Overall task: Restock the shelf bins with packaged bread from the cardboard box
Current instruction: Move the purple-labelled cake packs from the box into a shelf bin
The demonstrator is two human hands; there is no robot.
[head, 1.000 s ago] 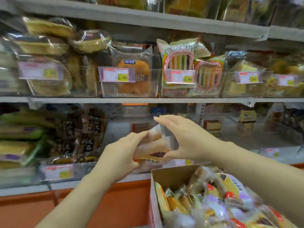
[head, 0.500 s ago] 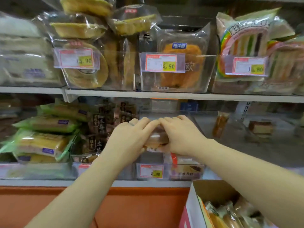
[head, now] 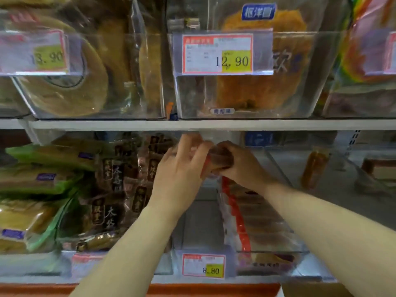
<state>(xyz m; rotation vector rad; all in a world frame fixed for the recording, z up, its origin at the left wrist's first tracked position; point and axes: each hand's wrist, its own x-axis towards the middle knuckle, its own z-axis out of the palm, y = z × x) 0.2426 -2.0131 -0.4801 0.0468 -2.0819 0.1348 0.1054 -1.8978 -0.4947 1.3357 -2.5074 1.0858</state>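
Note:
Both my hands hold one clear-wrapped bread package (head: 220, 160) deep inside the clear bin (head: 272, 251) on the lower shelf. My left hand (head: 182, 168) lies against the package's left side with fingers stretched over it. My right hand (head: 240, 166) grips its right end with curled fingers. Below them another bread package with a red stripe (head: 252, 219) lies in the same bin. A corner of the cardboard box (head: 310, 290) shows at the bottom right edge.
The bin carries an 8.80 price tag (head: 203, 265). Dark brown packs (head: 120, 189) fill the bin to the left, green-wrapped loaves (head: 32, 189) further left. Upper-shelf bins hold round cakes (head: 70, 82) and an orange bread pack (head: 263, 61) behind a 12.90 tag. The shelf edge (head: 192, 124) sits just above my hands.
My hands carried the bread package from above the cardboard box up and forward into the lower-shelf bin. The view moved closer to the shelf, and the box has almost left the frame.

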